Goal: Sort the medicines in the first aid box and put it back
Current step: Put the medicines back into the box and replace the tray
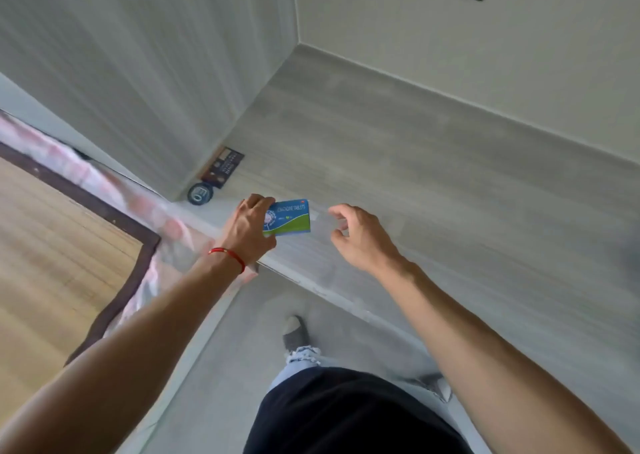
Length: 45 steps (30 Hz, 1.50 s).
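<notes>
My left hand (249, 230), with a red string on the wrist, grips a flat blue and green tablet box (292, 219) by its left end, just above the grey wooden surface (398, 176). My right hand (360, 237) hovers just right of the box with its fingers curled and apart; nothing is visible in it. Between the box and my right fingers there is a faint clear shape, too blurred to identify. No first aid box is visible.
A round dark tin (200, 193) and a dark printed pack (223, 168) sit in the corner against the grey wall. A bed with a bamboo mat (52, 245) and a pink sheet lies to the left. My socked foot (295, 332) stands on the floor below.
</notes>
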### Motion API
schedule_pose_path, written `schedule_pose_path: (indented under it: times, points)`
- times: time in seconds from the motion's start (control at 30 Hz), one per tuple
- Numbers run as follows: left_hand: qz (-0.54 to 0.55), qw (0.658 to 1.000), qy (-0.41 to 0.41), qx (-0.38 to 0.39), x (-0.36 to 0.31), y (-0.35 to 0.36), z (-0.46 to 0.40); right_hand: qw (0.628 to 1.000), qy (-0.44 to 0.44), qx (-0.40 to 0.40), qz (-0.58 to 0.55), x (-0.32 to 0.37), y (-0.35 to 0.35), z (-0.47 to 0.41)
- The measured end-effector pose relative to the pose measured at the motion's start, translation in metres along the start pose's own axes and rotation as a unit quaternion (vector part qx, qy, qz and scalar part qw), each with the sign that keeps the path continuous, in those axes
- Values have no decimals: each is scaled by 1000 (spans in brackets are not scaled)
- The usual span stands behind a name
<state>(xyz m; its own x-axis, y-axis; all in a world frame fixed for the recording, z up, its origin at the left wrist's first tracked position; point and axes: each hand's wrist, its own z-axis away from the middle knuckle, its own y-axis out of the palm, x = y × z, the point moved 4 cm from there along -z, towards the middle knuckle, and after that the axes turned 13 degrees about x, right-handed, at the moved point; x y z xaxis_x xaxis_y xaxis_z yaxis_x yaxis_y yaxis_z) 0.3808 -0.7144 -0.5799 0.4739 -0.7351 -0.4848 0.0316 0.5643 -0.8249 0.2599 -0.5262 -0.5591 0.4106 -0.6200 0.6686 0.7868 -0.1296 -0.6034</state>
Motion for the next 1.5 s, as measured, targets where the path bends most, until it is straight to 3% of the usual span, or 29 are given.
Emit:
schedule_pose_path:
  times: [0.23, 0.47, 0.77, 0.9, 1.5]
  points:
    - [-90, 995, 32, 40, 88, -54, -46, 995, -12, 67, 74, 82, 46, -80]
    - [-71, 993, 85, 48, 109, -49, -74, 980, 86, 147, 99, 89, 94, -116]
    - [98, 992, -61, -53, 127, -37, -54, 978, 99, 128, 135, 93, 99, -122]
    - [135, 985, -99, -38, 127, -33, -49, 974, 98, 147, 143, 94, 99, -127]
    - [137, 984, -114, -16, 120, -30, -46, 981, 78, 157, 77, 79, 85, -115]
